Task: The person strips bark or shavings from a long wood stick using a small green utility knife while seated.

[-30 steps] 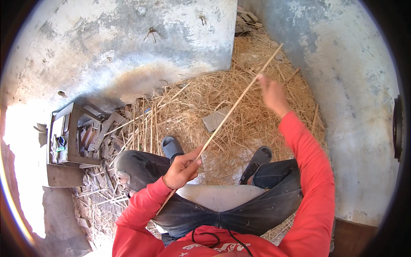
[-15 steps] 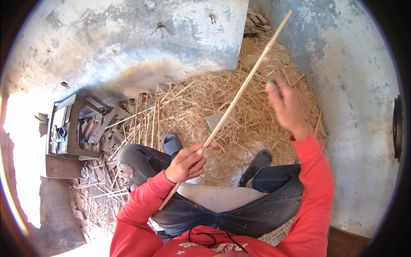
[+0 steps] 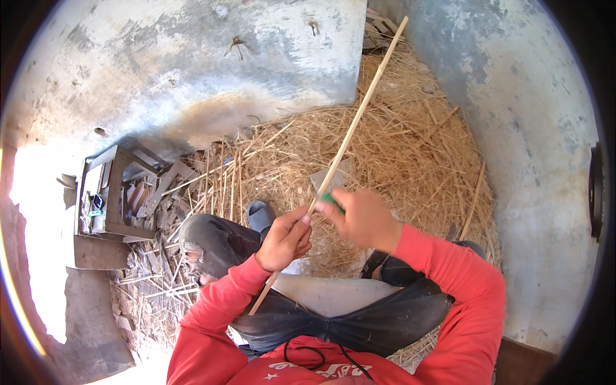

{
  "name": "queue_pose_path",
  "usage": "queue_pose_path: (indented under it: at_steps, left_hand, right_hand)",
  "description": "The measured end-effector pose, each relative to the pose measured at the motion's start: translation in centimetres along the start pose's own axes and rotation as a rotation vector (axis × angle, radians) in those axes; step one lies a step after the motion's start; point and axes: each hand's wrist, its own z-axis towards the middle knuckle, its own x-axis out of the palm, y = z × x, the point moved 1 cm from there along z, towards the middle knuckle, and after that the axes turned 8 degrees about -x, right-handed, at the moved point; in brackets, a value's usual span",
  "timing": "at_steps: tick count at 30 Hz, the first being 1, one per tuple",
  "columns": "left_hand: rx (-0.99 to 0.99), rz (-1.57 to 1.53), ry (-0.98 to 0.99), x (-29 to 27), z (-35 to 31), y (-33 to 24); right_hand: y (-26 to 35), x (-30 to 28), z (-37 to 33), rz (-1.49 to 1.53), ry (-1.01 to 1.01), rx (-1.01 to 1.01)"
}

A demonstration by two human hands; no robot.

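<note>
Above the lap, left hand pinches a long pale stick along its lower half; stick slants up and rightward over loose straw. Right hand, just beyond the left, closes around a small green object beside the stick; cannot tell whether they touch.

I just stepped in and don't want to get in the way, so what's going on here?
Someone seated in a red top is handling a long, pale stick. The left hand grips it toward its lower end, and it slants up and away to the right. The right hand holds a small green object close by the stick, just beyond the left fingers. Straw-like strips cover the floor ahead.
</note>
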Motion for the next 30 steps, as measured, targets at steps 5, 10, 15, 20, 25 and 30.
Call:
queue_pose_path:
  at_steps: [5, 10, 15, 20, 25, 30]
  left_hand:
    - [-0.011, 0.077, 0.033, -0.5, -1.2, 0.5]
    - [0.024, 0.054, -0.025, -0.4, -0.9, 0.8]
    - [0.002, 0.137, 0.016, -1.2, -2.1, 0.6]
    - [-0.031, 0.128, 0.042, -0.8, -1.6, 0.4]
    - [-0.018, 0.193, 0.096, -1.7, -2.4, 1.1]
    - [-0.006, 0.189, 0.247, -2.4, -4.3, 2.2]
  right_hand:
    - [-4.2, -3.6, 2.3, 0.093, -0.079, 0.117]
    - [0.5, 1.4, -0.7, 0.04, 0.009, -0.067]
    - [-5.4, -3.2, 2.8, 0.102, -0.154, 0.069]
    - [-8.9, -4.2, 3.4, 0.015, -0.248, 0.177]
    - [-14.9, -8.6, 3.9, -0.142, -0.443, 0.223]
    - [-25.9, -18.2, -0.5, -0.142, -0.98, 0.467]
